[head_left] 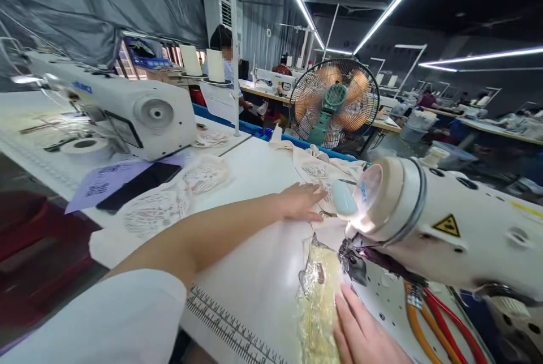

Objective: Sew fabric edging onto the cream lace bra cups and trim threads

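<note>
My left hand (300, 202) reaches across the white table with its fingers stretched out. Its fingertips are at pale lace fabric (316, 170), close to the sewing machine's head (373, 194); whether they press on the cloth I cannot tell. Lower down, my right hand (360, 327) lies flat with straight fingers. They touch the right edge of a yellowish strip covered in clear tape (320, 302), which is fixed on the table before the needle area. The presser foot zone (353, 259) is dark and partly hidden.
Orange-handled and red-handled tools (428, 318) lie right of my right hand. More lace pieces (156, 208), a dark phone-like slab (139, 185) and a purple paper (99, 183) lie left. Beyond are a second sewing machine (139, 109), a large fan (335, 101) and people.
</note>
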The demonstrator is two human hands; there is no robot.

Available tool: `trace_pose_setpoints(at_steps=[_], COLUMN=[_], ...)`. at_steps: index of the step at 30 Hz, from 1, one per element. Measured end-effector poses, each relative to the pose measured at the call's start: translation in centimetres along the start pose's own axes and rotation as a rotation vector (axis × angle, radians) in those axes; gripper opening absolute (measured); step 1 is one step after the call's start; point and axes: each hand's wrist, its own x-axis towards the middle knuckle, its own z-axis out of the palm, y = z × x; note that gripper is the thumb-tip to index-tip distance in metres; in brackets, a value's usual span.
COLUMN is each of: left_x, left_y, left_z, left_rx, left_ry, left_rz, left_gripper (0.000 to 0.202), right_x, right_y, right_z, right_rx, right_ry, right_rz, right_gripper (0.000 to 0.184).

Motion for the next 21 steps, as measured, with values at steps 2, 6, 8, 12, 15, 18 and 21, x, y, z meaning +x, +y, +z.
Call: trace_pose_setpoints(at_steps=[2,6,8,12,15,18,21], left_x=[-4.4,-17.5,-23.7,-30.1,-29.5,-27.3,-25.8], left_y=[-1.2,-5.1,-7.0,-7.9,-5.8,-0.7,6.3], left_z=[-1.0,-3.6,-4.5,-3.9,-1.5,1.4,3.7], left_rx=[0.097,0.33,0.41,0.412,0.306,0.146,-0.042], left_ry=[0.003,0.102,0.166,0.272,0.34,0.367,0.335], left_rz=[-0.124,-0.421,-0.496,-0.468,-0.411,-0.344,-0.188], left_gripper=[0.044,0.039,0.041,0.04,0.039,0.023,0.01], right_x=[0.0,0.6,1.1,1.7,1.7,0.7,-1.2], right_y=[-0.1,-1.2,-1.9,-3.1,-4.9,-8.8,-13.8], right_z=[-0.3,-1.9,-2.3,-3.0,-4.6,-6.7,-8.3], right_rx=[-0.034,-0.084,-0.073,-0.037,0.095,0.472,0.925], right_ry=[0.004,0.027,0.011,0.023,0.084,0.121,0.016], right_rz=[-0.037,-0.003,0.079,0.188,0.251,0.265,0.384], right_gripper=[0.036,0.035,0.036,0.038,0.034,0.03,0.041])
